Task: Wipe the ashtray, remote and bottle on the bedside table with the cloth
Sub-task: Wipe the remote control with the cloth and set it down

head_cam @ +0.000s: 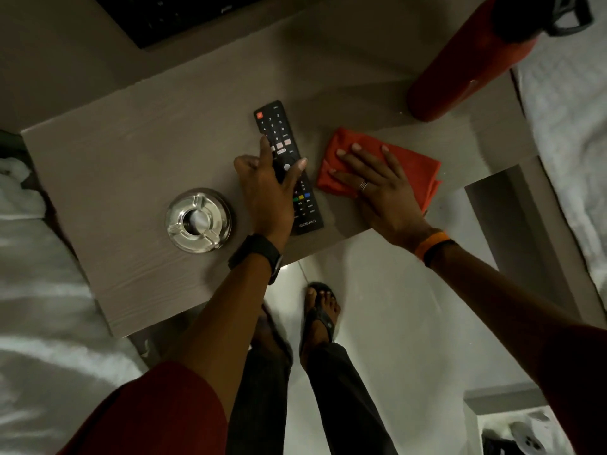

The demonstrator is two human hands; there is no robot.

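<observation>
A black remote (283, 133) lies in the middle of the grey bedside table (131, 152). My left hand (267, 188) is over its middle, fingers and thumb spread around its sides. To the right, my right hand (374, 182) rests flat with spread fingers on a folded orange-red cloth (407, 169). A shiny metal ashtray (198, 220) sits near the table's front left. A tall red bottle (466, 60) with a dark cap stands at the back right corner.
White bedding lies on the left (39, 290) and on the right (571, 110). A dark keyboard-like object (184, 14) is at the back. Below the table's front edge are the pale floor and my sandalled feet (320, 310).
</observation>
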